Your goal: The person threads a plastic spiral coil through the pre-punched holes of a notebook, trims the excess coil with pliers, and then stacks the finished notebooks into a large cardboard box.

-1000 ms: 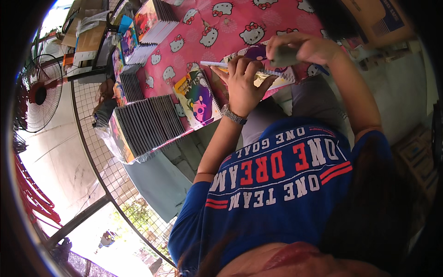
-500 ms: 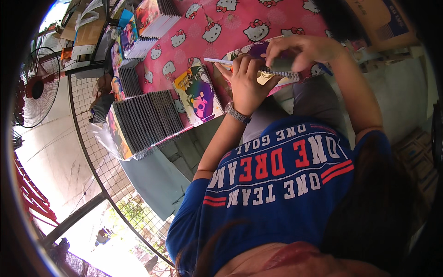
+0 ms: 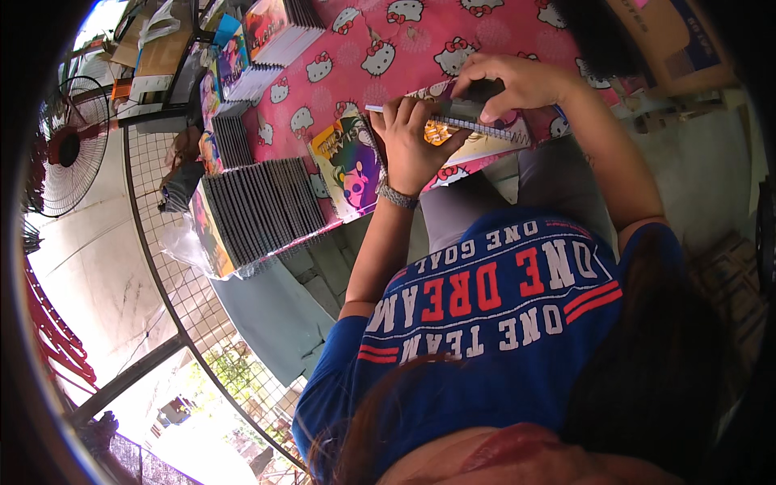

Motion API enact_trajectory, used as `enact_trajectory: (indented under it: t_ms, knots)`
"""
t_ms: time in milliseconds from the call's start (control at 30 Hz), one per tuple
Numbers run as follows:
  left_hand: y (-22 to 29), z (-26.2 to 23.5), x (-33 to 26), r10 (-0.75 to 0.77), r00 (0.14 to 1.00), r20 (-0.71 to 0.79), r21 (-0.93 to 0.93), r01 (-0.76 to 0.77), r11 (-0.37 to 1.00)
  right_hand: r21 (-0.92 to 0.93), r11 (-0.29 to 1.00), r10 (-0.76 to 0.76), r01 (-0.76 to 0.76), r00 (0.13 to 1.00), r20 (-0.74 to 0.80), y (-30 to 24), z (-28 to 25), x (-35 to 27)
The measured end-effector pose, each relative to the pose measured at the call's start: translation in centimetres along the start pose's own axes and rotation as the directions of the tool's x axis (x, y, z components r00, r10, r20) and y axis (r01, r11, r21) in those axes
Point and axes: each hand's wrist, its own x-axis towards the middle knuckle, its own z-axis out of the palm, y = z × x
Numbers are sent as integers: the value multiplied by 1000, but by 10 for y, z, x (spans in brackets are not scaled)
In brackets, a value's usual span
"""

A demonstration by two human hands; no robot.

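Note:
My left hand (image 3: 416, 149) grips a spiral notebook (image 3: 435, 107) by its left part, thumb along the near side and fingers over the top. The notebook is tilted, its bound edge toward me. A coil (image 3: 505, 134) runs along that edge, its right end sticking out. My right hand (image 3: 517, 87) is bent over the notebook's right part, thumb and fingers apart, the thumb tip close to the coil. Whether it touches the coil is hard to see. Beneath lies a colourful cover (image 3: 453, 149), partly hidden by the held notebook.
Left of my hands lies a notebook with a yellow and purple cover (image 3: 349, 166). A tall row of black-coiled notebooks (image 3: 263, 210) stands at the table's left edge; more stacks (image 3: 279, 36) sit behind. Pink patterned cloth (image 3: 347, 69) covers the table. A cardboard box (image 3: 667, 40) is at far right.
My left hand has shifted slightly left and down with the notebook. My right hand, blurred before, has moved left, its thumb now lower near the coil.

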Motion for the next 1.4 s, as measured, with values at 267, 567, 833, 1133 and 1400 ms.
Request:
enact_trajectory:
  t_ms: [267,567,833,1133,1400]
  knots:
    - [-2,-1,-8,-31,999,-22,-37,30,999,107,987,-126,118,990,69,2,0,6]
    - [-39,-12,-4,-87,996,-23,-105,84,991,-52,997,-57,64,990,131,3,-8,42]
    - [-57,-19,-9,-237,956,172,-304,281,911,-563,826,54,-36,998,16,-6,-2,60]
    - [-45,-8,5,-175,952,251,-469,277,839,-107,994,-5,7,1000,26,8,-17,46]
    - [-51,-2,0,-275,929,248,-662,370,652,-773,505,-101,-383,863,-494,65,-75,27]
